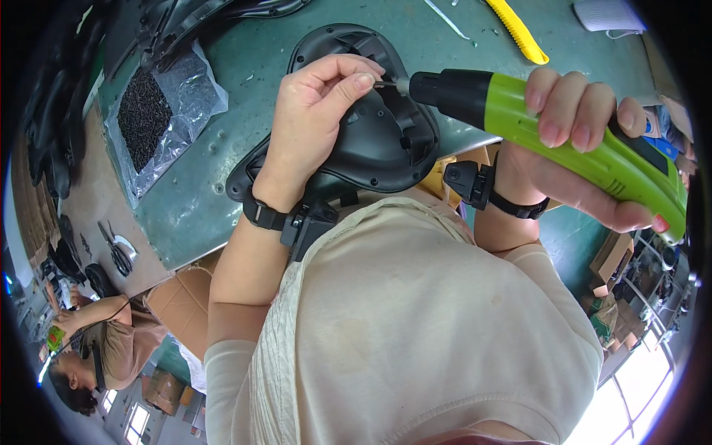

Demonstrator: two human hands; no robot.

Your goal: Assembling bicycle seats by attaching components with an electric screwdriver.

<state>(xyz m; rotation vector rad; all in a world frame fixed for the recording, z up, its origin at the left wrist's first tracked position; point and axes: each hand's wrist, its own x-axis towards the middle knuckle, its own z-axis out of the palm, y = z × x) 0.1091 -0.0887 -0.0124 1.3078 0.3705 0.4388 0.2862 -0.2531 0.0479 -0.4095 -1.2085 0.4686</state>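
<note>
Right hand (586,141): 3 o'clock, fist wrapped fully round the green electric screwdriver (564,141), fingers over the top, thumb under. Black nose of the tool points toward 9.
Left hand (315,122): centre frame, thumb and forefinger pinched shut at the bit tip – looks like a small screw between them, too small to confirm. Palm rests on the part.
Black plastic shell (386,141): lies on the green bench (222,185) at its near edge, under the left hand, inner ribbed side up. Bit tip sits just above its upper area, around 12 o'clock of the shell.
Step, my read: seating a screw on the bit. Keep the bit square to the boss, hold the pinch until the thread bites, then clear the fingers – start slow so it doesn't cam out or cross-thread in plastic.
Screw bag (159,119): clear bag of small dark screws, 10 o'clock on the bench.
Yellow tool (519,30): 1 o'clock, far edge.
Co-worker (96,341): 8 o'clock, separate bench.
</note>
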